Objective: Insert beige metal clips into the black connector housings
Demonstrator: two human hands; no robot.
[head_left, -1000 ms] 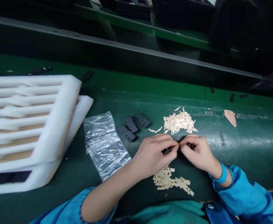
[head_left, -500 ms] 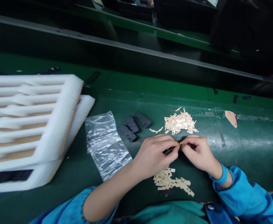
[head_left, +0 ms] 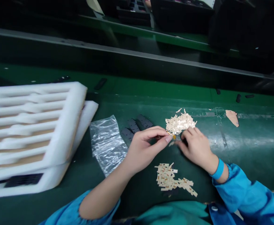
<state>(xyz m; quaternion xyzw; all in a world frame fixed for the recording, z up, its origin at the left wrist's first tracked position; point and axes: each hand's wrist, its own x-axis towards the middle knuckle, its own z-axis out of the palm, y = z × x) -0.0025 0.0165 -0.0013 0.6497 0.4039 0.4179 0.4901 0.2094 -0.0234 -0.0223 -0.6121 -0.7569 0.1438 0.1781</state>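
My left hand (head_left: 143,148) pinches a small amber-yellow flexible piece (head_left: 174,136) between thumb and forefinger. Close to its right, my right hand (head_left: 196,147) has its fingers curled and drawn together, the tips partly blurred. A blurred pale sliver (head_left: 171,143) shows by the right thumb tip; whether it is held I cannot tell. Just beyond the hands lies a heap of small cream strips (head_left: 181,122). Nearer my body is a second pile of cream strips with amber patches (head_left: 166,178). Several dark flat parts (head_left: 133,125) lie behind my left hand, partly covered by it.
A clear plastic bag (head_left: 107,142) lies left of my left hand. White foam trays (head_left: 77,125) are stacked at the far left. A tan scrap (head_left: 232,118) and small black pieces (head_left: 238,98) lie to the right. A raised ledge (head_left: 137,53) runs along the back.
My hands have moved apart at the fingertips. The left one has turned so its thumb and the amber-yellow piece show more plainly. The view has shifted slightly.
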